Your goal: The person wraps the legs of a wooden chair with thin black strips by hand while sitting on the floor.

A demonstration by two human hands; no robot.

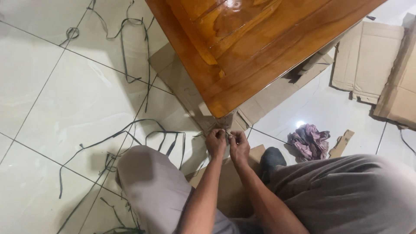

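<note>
Low down, both hands (227, 145) pinching wrapped, seemingly plastic-covered table leg (225, 122).

Can't really make out what the left hand (215, 143) and right hand (238, 146) are pinching at center frame, it's tiny and the fingers cover it, and the table leg (226, 119) there is mostly hidden under the wooden table top (242, 47), which itself runs off the top edge. The cardboard sheets (372, 60) at upper right get cut by the right edge. The black straps (117, 212) at lower left trail out the bottom.
</note>
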